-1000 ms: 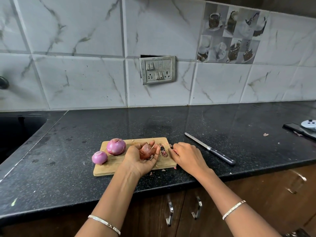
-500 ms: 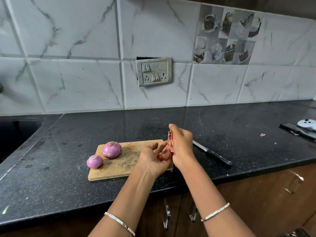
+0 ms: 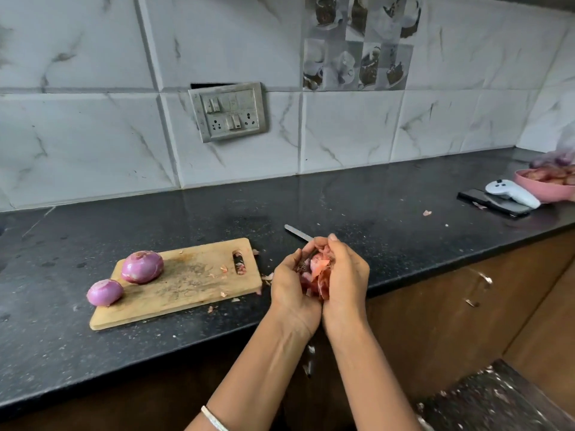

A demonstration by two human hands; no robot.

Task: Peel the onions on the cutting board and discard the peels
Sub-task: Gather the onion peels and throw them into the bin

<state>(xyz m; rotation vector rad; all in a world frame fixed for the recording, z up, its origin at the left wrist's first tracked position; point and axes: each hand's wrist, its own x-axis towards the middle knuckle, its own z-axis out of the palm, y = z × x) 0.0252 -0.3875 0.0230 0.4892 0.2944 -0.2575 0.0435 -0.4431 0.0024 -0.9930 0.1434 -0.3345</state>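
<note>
Two peeled purple onions sit on the wooden cutting board (image 3: 186, 284): a large onion (image 3: 142, 266) near its back left and a small onion (image 3: 104, 292) at its left corner. To the right of the board, above the counter's front edge, my left hand (image 3: 289, 287) and my right hand (image 3: 345, 275) are cupped together around a bunch of reddish onion peels (image 3: 317, 272). Small peel scraps lie on the board and beside its right end.
A knife (image 3: 297, 232) lies on the black counter behind my hands, mostly hidden. At the far right are a black phone (image 3: 491, 203), a white controller (image 3: 511, 190) and a pink bowl (image 3: 544, 191) of onions. A peel scrap (image 3: 427, 213) lies mid-counter.
My hands gathered the peels from the board's right end, lifted them and moved right, off the board. The view has swung right, bringing the pink bowl into sight.
</note>
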